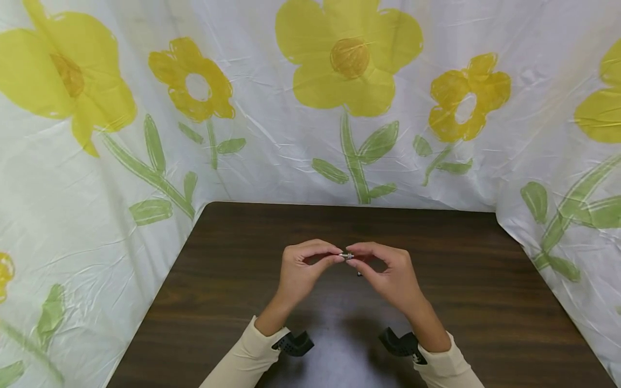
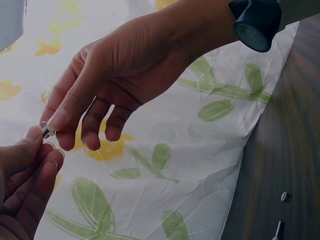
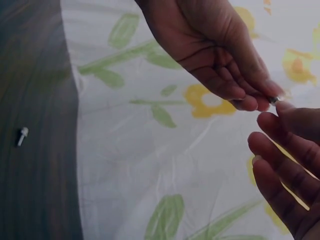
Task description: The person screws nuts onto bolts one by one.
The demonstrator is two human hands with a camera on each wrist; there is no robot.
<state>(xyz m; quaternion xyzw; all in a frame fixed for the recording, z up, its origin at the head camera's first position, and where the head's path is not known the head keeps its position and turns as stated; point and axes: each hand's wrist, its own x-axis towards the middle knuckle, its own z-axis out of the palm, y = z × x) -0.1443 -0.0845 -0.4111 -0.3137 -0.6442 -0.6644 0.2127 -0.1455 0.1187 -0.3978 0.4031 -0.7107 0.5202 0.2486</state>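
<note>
Hardware [image 1: 346,256], small and silvery, bridges the slight gap between the left hand [image 1: 297,269] and the right hand [image 1: 398,272], raised above the tabletop [image 1: 233,253]. Each grip is narrow: left thumb and forefinger pinch one end, right thumb and forefinger the other, leaving the middle bare. Its exact form is probably too small to judge. The left wrist view shows a round metal piece [image 2: 285,196] near a slim pin [image 2: 278,230], both on the tabletop.

fingers [image 3: 262,82] pinching metal piece [image 3: 273,100], separate screw [image 3: 22,136]
</note>
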